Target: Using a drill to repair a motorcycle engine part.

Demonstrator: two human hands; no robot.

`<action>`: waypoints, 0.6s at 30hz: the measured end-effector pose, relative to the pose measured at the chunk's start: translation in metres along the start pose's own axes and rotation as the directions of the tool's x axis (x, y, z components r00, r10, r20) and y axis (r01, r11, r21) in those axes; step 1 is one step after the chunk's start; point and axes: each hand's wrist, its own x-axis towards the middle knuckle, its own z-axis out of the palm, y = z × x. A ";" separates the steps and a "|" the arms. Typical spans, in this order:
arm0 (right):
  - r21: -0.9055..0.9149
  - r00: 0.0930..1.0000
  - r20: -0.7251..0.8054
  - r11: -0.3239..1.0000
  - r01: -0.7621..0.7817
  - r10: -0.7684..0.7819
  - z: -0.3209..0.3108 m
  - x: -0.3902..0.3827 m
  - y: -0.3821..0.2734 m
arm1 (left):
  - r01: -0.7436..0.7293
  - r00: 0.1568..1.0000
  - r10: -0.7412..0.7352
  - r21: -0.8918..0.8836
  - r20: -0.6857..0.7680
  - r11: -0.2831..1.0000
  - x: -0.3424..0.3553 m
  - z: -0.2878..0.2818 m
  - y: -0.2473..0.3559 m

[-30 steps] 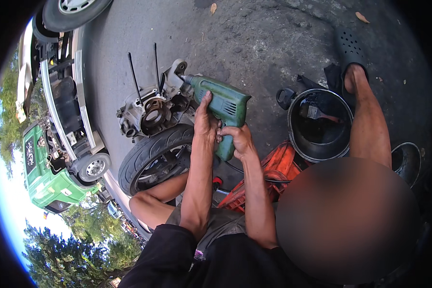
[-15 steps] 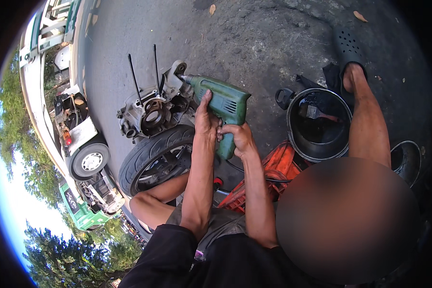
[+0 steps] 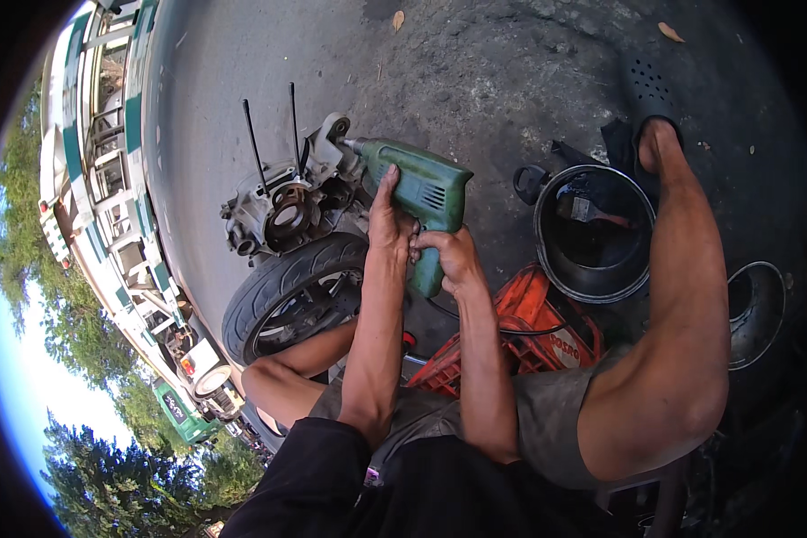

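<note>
Both my hands are on a green power drill (image 3: 421, 184), its nose pointing left. My left hand (image 3: 387, 220) supports the drill's body from below, thumb up along its side. My right hand (image 3: 455, 255) wraps round the drill's handle. The drill's tip meets the upper right lug of a grey metal engine crankcase (image 3: 327, 166); whether it sits in the hole I cannot tell. Two long dark studs (image 3: 254, 143) stand up from the crankcase. Beneath the crankcase lies a motorcycle wheel with a black tyre (image 3: 242, 309), and the two seem to touch.
A round black basin (image 3: 547, 260) holding dark liquid and a paintbrush (image 3: 592, 212) stands right of the drill. Nearer me is a red plastic crate (image 3: 511, 309), with a dark cable across it. Another round container (image 3: 762, 345) sits far right. A white-and-green truck (image 3: 121, 193) is on the road at left.
The truck at left has moved along the road, down the picture. A blurred round shape at lower right is gone, showing my right leg. Hands and drill stay nearly in place.
</note>
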 end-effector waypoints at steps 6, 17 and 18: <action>-0.101 0.999 -0.048 0.995 0.010 -0.015 -0.015 -0.001 0.005 | 0.035 0.999 -0.035 -0.012 -0.037 0.999 -0.005 -0.005 -0.020; -0.009 0.992 -0.010 0.992 0.123 -0.123 -0.008 -0.011 0.010 | 0.036 0.999 -0.036 0.102 -0.008 0.994 0.005 -0.015 -0.015; -0.009 0.992 -0.011 0.992 0.122 -0.122 -0.007 -0.011 0.009 | 0.037 0.999 -0.036 0.101 -0.009 0.994 0.003 -0.010 -0.013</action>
